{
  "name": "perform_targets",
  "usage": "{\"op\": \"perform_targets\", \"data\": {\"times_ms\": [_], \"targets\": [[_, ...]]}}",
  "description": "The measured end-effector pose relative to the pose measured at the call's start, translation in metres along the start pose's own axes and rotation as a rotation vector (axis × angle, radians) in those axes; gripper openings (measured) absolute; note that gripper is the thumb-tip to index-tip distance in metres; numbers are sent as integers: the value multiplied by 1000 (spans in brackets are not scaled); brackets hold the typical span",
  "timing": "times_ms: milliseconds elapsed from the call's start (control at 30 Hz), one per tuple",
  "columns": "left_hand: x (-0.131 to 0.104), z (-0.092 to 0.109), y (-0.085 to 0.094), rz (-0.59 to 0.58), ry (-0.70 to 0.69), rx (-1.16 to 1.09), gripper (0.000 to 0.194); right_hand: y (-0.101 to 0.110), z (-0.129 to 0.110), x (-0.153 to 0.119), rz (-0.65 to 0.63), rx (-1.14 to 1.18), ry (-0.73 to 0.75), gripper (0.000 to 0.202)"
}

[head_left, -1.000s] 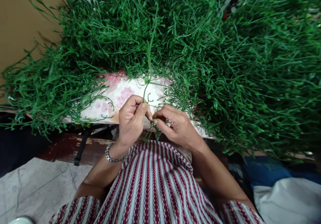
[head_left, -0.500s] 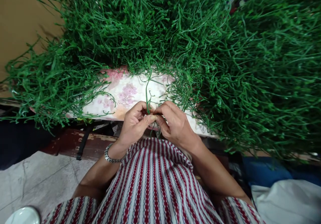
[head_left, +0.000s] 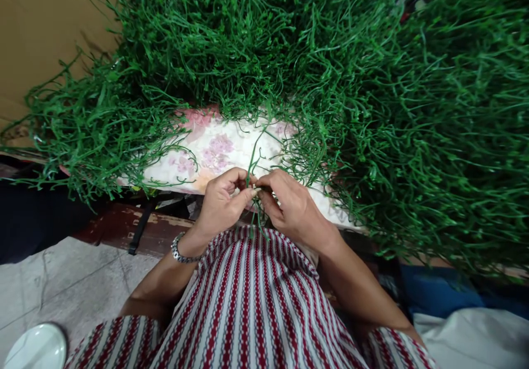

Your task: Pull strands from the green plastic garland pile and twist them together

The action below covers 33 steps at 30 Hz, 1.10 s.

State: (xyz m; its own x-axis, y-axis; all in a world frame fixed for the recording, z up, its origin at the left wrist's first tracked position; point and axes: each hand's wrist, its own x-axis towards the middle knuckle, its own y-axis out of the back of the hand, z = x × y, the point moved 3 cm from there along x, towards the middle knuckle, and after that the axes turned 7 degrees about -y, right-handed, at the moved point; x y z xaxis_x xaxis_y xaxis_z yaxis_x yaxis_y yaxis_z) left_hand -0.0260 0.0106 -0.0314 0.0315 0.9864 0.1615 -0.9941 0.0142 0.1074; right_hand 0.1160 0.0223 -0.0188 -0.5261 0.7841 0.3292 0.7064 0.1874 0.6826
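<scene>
Thin green plastic-looking plant stems stand up from between my fingertips, with short ends hanging below over the apron. My left hand, with a metal watch band at the wrist, is closed in a pinch on these stems. Right beside it my right hand also pinches at the same spot, thumb and forefinger together. The fingertips of both hands nearly meet and hide the exact joint. Beneath and beyond them lies a floral cloth on the work surface.
A large heap of green stems fills the back and right. A smaller pile of stems lies at left, near a cardboard panel. A dark red wooden edge runs in front; a white round object is at lower left.
The view has shifted slightly, so the heap and cloth appear further right. Both hands keep their pinch; the upright stems lean more to the right, and more short ends show below the fingers.
</scene>
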Motion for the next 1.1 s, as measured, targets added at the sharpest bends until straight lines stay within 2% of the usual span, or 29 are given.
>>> {"op": "perform_targets", "data": {"times_ms": [100, 233, 333, 433, 500, 600, 700, 767, 800, 867, 967, 1100], "targets": [[-1, 2, 0, -15, 0, 102, 8, -4, 0, -2, 32, -108, -5, 16], [-1, 4, -4, -93, 10, 133, 5, -9, -4, -4, 75, -239, -26, 20], [1, 6, -4, -165, -44, 248, 11, -12, -6, -5, 30, -380, -41, 20], [3, 7, -1, -298, -119, 374, 14, -10, -6, -7, -66, -452, -27, 18], [3, 9, 1, -420, -153, 366, 15, -5, -7, -7, -156, -427, 43, 18], [2, 13, 5, -591, -167, 284, 19, 4, -8, -5, -342, -294, 152, 16], [0, 17, 7, -717, -149, 197, 21, 8, -5, -2, -526, -105, 206, 18], [0, 17, 8, -768, -113, 138, 19, 9, -3, -1, -598, 10, 245, 18], [1, 16, 9, -754, -92, 114, 18, 9, -2, 0, -606, 61, 250, 18], [5, 13, 13, -624, -60, 96, 16, 9, 0, 2, -546, 150, 179, 20], [9, 8, 17, -355, -66, 131, 16, 6, 5, 5, -363, 275, -92, 24], [6, 6, 11, -121, -174, 226, 17, -14, 6, -2, -206, 552, -391, 26]]}}
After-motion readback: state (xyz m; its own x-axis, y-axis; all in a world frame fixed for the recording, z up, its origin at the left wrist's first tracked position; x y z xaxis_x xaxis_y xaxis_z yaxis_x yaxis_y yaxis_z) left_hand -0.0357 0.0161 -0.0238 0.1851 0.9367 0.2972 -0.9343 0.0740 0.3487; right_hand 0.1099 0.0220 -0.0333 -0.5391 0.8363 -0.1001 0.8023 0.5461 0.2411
